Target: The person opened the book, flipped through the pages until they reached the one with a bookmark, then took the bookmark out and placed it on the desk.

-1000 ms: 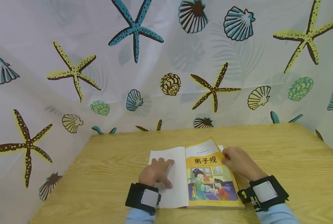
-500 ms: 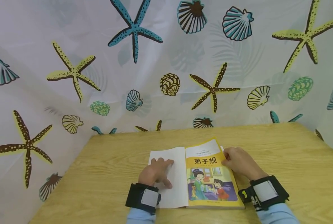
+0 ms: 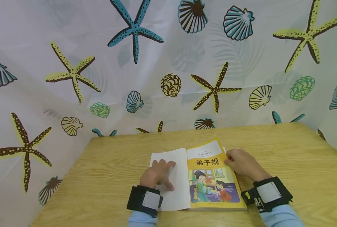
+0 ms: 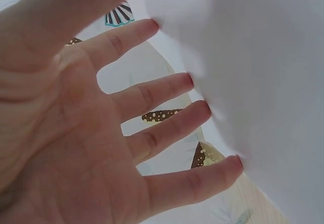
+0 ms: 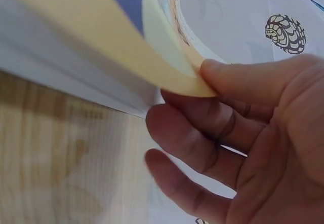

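An open book lies on the wooden table, a blank white page (image 3: 181,192) on its left and a yellow illustrated page (image 3: 213,186) with large Chinese characters on its right. My left hand (image 3: 157,175) rests on the white page with its fingers spread. In the left wrist view, the fingertips (image 4: 233,164) press against the white paper. My right hand (image 3: 243,164) holds the outer edge of the yellow page near its upper corner. The right wrist view shows that page edge (image 5: 172,77) bent up between thumb and fingers, lifted off the white pages (image 5: 66,72) below.
The wooden table (image 3: 114,176) extends to both sides of the book. Behind it hangs a white cloth (image 3: 157,53) printed with starfish and shells. A black strap with a pale plate (image 3: 269,193) sits on each wrist.
The yellow page's upper corner has shifted slightly to the right. Both hands keep their places, the left on the white page and the right at the yellow page's edge.
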Motion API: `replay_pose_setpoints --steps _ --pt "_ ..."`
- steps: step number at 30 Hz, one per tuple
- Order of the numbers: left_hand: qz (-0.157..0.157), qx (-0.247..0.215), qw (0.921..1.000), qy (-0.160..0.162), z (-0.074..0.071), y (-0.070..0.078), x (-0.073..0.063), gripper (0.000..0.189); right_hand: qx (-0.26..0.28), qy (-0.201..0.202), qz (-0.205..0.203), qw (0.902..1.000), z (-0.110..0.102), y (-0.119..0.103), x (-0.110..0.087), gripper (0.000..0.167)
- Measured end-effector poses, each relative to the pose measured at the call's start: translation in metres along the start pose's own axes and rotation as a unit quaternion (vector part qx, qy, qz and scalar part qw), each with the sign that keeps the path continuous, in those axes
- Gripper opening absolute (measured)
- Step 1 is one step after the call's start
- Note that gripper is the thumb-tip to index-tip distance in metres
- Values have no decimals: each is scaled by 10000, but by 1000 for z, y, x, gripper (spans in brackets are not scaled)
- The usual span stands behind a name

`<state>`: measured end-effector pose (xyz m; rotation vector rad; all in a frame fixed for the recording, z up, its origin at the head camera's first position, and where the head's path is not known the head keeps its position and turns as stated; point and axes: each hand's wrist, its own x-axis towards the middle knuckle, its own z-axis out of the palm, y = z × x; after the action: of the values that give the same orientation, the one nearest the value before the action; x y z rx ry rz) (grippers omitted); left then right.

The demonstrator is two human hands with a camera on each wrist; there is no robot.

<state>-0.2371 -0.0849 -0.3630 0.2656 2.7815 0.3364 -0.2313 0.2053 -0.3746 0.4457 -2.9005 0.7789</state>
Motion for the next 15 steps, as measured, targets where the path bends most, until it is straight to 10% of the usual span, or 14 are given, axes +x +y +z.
replay_pose_setpoints --steps 4,8,15 --pt "-65 -78 9999 -34 0 0 0 85 1071 -534 -64 9928 -7 1 -3 22" --pt "-62 -78 10000 4 0 0 0 85 2406 -1434 -200 9598 -18 -4 -4 41" --pt "-4 -25 10000 17 1 -2 1 85 2912 -2288 133 9288 -23 -34 -3 71"
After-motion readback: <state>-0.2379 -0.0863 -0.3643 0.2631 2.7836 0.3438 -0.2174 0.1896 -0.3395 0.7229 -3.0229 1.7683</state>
